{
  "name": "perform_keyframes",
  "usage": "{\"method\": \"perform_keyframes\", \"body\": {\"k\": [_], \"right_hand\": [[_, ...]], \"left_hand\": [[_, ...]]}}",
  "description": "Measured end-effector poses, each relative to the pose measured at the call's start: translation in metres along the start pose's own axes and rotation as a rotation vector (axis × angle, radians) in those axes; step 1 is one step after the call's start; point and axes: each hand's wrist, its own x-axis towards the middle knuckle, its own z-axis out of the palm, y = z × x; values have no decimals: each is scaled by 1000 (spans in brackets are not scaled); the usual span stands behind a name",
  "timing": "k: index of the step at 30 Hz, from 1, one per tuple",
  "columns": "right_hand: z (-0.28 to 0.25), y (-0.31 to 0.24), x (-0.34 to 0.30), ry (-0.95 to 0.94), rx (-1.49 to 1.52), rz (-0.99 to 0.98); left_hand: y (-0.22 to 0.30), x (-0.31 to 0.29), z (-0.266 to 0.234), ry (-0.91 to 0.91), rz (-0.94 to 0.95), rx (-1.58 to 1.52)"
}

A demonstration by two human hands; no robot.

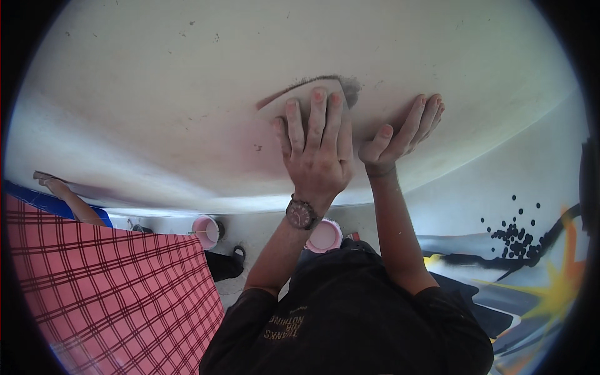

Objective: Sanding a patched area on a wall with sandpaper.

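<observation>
The left hand (pixel 317 147) lies flat on a pale sheet (pixel 305 94), perhaps sandpaper, and presses it on the wall (pixel 144 94); its fingers are a little spread and pinch nothing. The sheet is well above the lower edge of the wall, near the middle of its width. The right hand (pixel 403 132) is open, without any object, just beside it, and seems to rest on the wall.

As I judge, the work is only partly finished. Most of the wall looks pale and even, but a dark smear (pixel 352 92) shows at the right corner of the sheet, and small dark specks (pixel 258 147) are left here and toward the top edge. Near the wall's left end, a co-worker's hand (pixel 55 186) holds a dark flat tool (pixel 42 175) to the same surface.
</observation>
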Motion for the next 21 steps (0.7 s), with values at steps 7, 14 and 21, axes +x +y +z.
{"method": "perform_keyframes", "body": {"k": [7,14,21], "right_hand": [[5,-8,4,-12,-3,-11],[9,-10,-1,20,47,24],[10,-10,2,29,73,26]], "left_hand": [[7,20,-12,19,-36,-55],[6,8,-7,-18,-86,-82],[9,13,-6,25,-104,-65]]}}
